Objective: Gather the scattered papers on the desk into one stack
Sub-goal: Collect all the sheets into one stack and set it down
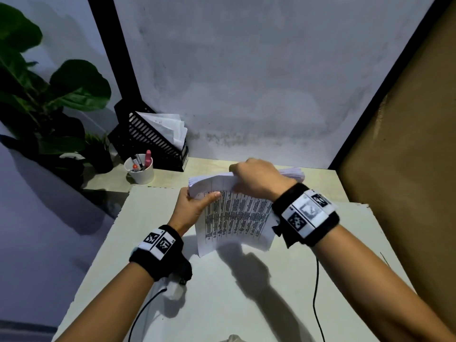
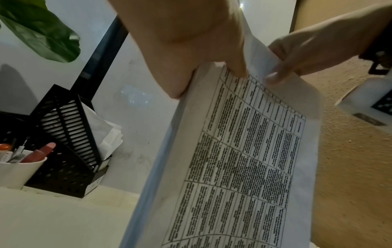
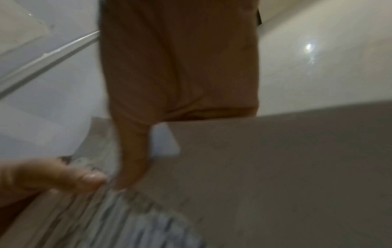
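Note:
A sheaf of white papers (image 1: 237,215), the top sheet printed with a dense table, stands tilted above the desk (image 1: 222,292), its lower edge near the surface. My left hand (image 1: 195,206) grips its left edge, thumb across the printed face. My right hand (image 1: 256,178) curls over the top edge and holds it. In the left wrist view the printed sheet (image 2: 244,159) fills the middle, with my left thumb (image 2: 237,67) and right fingers (image 2: 275,73) pinching its top. The right wrist view is blurred; the paper stack (image 3: 127,218) shows at the bottom.
A black slotted file holder (image 1: 150,141) with loose sheets stands at the back left by the wall. A white cup (image 1: 142,171) with pens sits in front of it. A leafy plant (image 1: 49,99) fills the far left. A brown panel (image 1: 407,144) borders the right side.

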Demonstrator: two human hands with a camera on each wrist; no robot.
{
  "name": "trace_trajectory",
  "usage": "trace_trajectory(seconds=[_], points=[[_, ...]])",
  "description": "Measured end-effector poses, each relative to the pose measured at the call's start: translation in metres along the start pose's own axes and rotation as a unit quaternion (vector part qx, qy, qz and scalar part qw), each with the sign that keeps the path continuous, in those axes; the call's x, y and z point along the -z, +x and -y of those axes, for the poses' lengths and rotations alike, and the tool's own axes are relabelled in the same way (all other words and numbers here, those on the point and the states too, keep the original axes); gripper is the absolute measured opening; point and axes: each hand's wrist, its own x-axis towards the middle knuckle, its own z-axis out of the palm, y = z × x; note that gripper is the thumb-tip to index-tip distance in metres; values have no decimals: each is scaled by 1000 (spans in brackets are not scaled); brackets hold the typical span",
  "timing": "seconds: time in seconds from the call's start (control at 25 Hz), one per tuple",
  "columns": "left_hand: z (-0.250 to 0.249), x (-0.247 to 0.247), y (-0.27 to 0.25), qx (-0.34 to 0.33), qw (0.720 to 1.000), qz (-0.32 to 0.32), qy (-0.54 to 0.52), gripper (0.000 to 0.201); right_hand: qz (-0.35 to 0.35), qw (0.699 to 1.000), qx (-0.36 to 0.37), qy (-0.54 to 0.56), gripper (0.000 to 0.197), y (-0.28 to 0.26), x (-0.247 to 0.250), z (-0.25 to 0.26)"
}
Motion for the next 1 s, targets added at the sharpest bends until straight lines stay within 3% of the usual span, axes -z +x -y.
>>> trace_trajectory(seconds=[0.04, 0.12, 0.2, 0.28, 0.4, 0.44, 0.52, 0.64, 0.76, 0.8, 0.88, 0.92, 1.0], points=[[0, 2, 1, 6, 1000, 0, -1, 17, -25, 999, 14, -21, 23, 3, -4, 5], [1, 5, 2, 21, 1000, 11, 3, 20, -26, 999, 37, -28, 21, 2, -6, 7], [2, 6, -1, 38, 997, 62, 23, 19, -27, 998, 46, -22, 21, -7, 0, 3], [9, 7, -5, 59, 991, 110, 52, 15, -79, 996, 40, -9, 17, -20, 11, -10], [21, 20, -6, 89, 977, 156, 111, 53, -181, 980, 4, 82, 11, -37, 33, -52], [23, 25, -6, 102, 971, 176, 124, 50, -195, 971, -8, 139, 6, -42, 37, -70], [19, 32, -7, 115, 962, 201, 144, 36, -209, 942, -20, 260, 9, -51, 36, -99], [10, 45, -2, 85, 974, 164, 130, 38, -218, 893, -60, 388, 19, -63, 14, -128], [15, 53, 4, 73, 995, 73, -6, 67, -234, 827, -111, 499, 7, -70, -20, -143], [16, 51, 5, 88, 992, 55, -71, 70, -236, 804, -123, 532, 11, -72, -34, -146], [20, 42, 6, 100, 982, 56, -153, 73, -255, 756, -152, 583, 50, -72, -60, -147], [21, 35, 6, 98, 983, 57, -141, 71, -275, 728, -167, 606, 60, -70, -73, -146], [20, 20, 5, 84, 993, 30, -75, 64, -302, 682, -178, 641, 55, -69, -98, -139]])
